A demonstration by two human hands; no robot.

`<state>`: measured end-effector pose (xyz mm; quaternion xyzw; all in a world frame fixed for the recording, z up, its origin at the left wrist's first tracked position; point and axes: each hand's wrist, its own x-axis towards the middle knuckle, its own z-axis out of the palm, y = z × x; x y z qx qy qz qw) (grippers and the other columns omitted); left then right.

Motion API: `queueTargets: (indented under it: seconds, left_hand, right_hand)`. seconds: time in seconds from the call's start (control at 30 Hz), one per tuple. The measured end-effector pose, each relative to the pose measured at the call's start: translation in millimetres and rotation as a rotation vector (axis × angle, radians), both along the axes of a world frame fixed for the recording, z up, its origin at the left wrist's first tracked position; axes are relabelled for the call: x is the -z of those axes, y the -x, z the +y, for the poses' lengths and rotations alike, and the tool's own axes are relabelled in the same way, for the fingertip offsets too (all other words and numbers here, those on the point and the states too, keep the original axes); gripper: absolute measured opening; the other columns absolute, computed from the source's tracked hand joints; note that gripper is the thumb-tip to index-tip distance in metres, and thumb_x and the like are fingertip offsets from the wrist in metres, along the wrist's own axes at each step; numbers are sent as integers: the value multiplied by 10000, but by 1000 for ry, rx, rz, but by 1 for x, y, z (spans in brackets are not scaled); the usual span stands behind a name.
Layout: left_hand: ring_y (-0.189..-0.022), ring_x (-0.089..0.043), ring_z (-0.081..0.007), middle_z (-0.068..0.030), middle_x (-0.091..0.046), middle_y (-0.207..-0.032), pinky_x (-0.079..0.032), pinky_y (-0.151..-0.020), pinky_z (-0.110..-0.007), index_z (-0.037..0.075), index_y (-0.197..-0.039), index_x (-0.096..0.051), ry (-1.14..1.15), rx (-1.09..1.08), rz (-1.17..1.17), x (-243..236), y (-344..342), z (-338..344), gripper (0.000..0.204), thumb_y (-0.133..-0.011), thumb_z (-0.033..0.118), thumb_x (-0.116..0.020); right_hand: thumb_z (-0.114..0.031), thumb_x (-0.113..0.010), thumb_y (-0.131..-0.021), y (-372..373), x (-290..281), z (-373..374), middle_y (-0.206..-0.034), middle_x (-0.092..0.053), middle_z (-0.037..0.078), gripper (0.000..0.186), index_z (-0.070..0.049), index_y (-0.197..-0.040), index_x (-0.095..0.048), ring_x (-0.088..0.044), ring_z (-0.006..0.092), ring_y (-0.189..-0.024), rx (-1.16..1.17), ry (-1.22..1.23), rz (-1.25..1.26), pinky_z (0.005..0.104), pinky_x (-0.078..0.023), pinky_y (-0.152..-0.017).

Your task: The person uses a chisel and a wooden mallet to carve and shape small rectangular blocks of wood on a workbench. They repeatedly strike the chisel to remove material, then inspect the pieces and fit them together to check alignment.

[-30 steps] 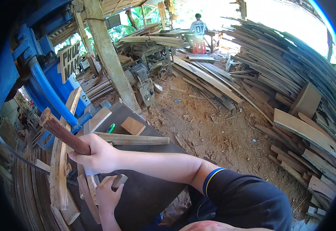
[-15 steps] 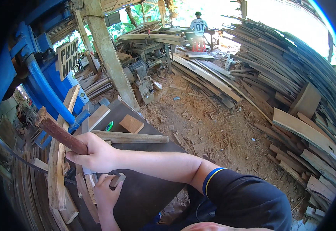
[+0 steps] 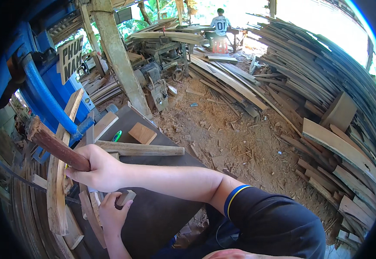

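Observation:
My right hand is closed around a thick, reddish-brown wooden stick with a rough end, held up over the left side of the dark table. Below it, my left hand grips a small wooden block between thumb and forefinger. Narrow wood pieces lie just beside the left hand, and its other fingertips are close to them. My right hand partly hides what lies beneath it. A long tapered wood piece rests on the table beyond the right wrist.
A flat wood block and a green object lie on the table's far part. A blue machine stands at left, near an upright plank. Stacked boards fill the right. A person sits far off.
My right hand and the stick have shifted slightly left. The whole view has moved a little. Both hands keep their grips.

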<state>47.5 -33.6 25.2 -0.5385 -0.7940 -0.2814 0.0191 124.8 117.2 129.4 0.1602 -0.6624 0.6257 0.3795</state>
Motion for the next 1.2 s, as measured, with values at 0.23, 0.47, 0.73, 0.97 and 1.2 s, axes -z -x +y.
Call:
queueTargets:
  seconds: [0.23,0.47,0.73,0.97,1.2]
  left_hand:
    - [-889,-698,-327,-137,-715,-952,-532,-807,-426,25,-990,-683,-3,-17,10,2,1,-2,366,-727,177,-886]
    - [-894,-702,-319,-138,-715,-956,-536,-806,-410,14,-994,-693,3,-16,-9,3,1,-1,360,-733,173,-883]
    - [-895,-698,-328,-142,-712,-960,-537,-806,-401,3,-1006,-702,-3,8,12,3,2,-2,363,-737,178,-874]
    - [-901,-695,-331,-151,-707,-969,-537,-812,-404,-7,-1026,-704,-5,21,10,3,2,-2,373,-751,188,-864]
    - [-919,-698,-329,-154,-711,-978,-541,-834,-401,-18,-1054,-720,11,6,1,1,1,-3,389,-760,192,-863]
  right_hand:
    - [-157,-685,-972,-5,-4,-2,-603,-593,5,228,-16,-803,-626,-596,88,-533,-30,31,-46,298,-449,-492]
    - [-157,-690,-968,-7,-5,-2,-607,-585,2,251,-14,-780,-606,-581,85,-546,-9,16,-42,303,-440,-504]
    - [-159,-691,-968,-3,-3,-2,-628,-584,5,245,-15,-784,-617,-556,82,-586,-16,1,-33,310,-431,-544]
    - [-160,-690,-969,-3,-3,-2,-638,-590,9,228,-14,-803,-635,-559,85,-591,-9,-15,-33,311,-434,-551]
    - [-154,-697,-961,-2,-2,-3,-657,-614,24,206,-10,-820,-656,-573,91,-602,-15,-14,-40,316,-445,-560]
